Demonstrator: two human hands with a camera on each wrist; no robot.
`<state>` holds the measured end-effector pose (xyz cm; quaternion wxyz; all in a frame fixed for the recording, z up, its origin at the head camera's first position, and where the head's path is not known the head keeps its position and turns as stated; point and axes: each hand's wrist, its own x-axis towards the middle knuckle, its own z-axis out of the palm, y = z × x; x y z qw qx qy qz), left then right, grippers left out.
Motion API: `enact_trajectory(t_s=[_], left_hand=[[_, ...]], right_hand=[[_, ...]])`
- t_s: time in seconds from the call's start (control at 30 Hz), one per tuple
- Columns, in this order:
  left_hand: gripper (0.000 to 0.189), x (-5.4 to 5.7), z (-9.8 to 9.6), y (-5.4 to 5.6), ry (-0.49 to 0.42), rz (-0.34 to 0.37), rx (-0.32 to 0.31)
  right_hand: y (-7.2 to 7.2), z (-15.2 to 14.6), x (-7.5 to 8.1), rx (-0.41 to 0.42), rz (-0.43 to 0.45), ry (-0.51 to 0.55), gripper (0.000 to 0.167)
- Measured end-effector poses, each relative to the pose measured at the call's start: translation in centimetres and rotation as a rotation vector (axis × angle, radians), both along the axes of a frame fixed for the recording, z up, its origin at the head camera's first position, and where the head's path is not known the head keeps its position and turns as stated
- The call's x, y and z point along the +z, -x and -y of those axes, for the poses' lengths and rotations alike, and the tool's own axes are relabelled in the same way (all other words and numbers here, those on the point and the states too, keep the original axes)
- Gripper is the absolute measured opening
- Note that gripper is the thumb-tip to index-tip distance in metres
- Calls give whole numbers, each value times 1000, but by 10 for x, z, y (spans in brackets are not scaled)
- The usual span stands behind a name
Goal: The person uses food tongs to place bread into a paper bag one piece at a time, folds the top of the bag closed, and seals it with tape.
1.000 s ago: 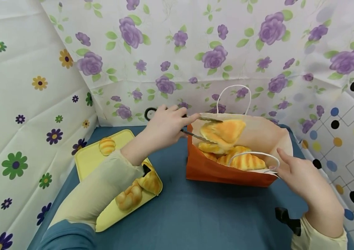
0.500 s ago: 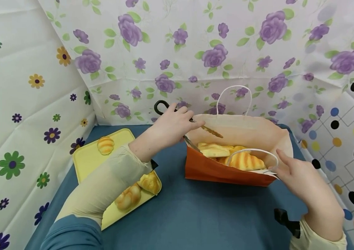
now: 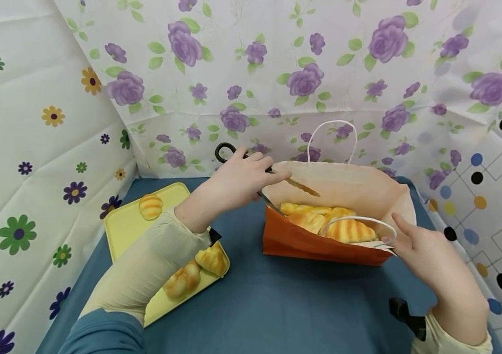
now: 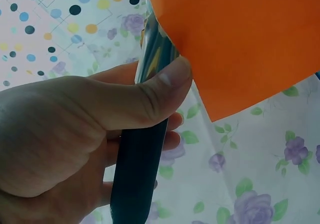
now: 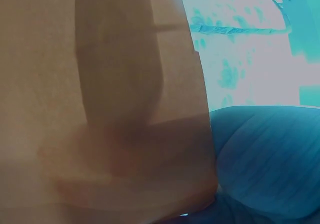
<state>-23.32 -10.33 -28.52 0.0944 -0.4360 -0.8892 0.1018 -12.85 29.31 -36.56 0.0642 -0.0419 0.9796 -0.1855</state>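
In the head view my left hand [image 3: 246, 177] holds a pair of tongs [image 3: 302, 187] over the left rim of an orange paper bag [image 3: 322, 253]. The tongs' arms are spread with nothing between them, and the lower tip is hidden inside the bag. In the left wrist view my thumb presses the tongs' dark handle [image 4: 140, 169], close to the bag's orange side [image 4: 240, 44]. My right hand [image 3: 423, 248] grips the bag's right edge; some of its fingers are hidden. Several breads lie in the bag, among them a striped one [image 3: 350, 231] and a smooth golden one [image 3: 308, 220].
On the left, partly under my left forearm, is a yellow tray [image 3: 122, 226]. It bears a striped bun [image 3: 150, 206], a knotted roll [image 3: 183, 281] and a folded pastry [image 3: 212, 259]. Two white handles, one being the back handle [image 3: 331, 122], rise from the bag.
The tongs gripped a golden bread above the bag a second ago; they have spread, and that bread dropped among the others and settled. My right hand has stayed on the bag's edge.
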Motion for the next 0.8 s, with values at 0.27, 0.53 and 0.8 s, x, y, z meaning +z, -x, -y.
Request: enact_trajectory(t_s=[0.27, 0.53, 0.8], left_hand=[[84, -1, 4, 1, -25, -23, -21], [83, -22, 19, -3, -79, -63, -63], [84, -22, 24, 0, -168, -59, -94]], right_hand=[[1, -1, 1, -10, -6, -2, 81], [-3, 8, -10, -12, -6, 17, 80], [-2, 0, -8, 6, -86, 2, 78]])
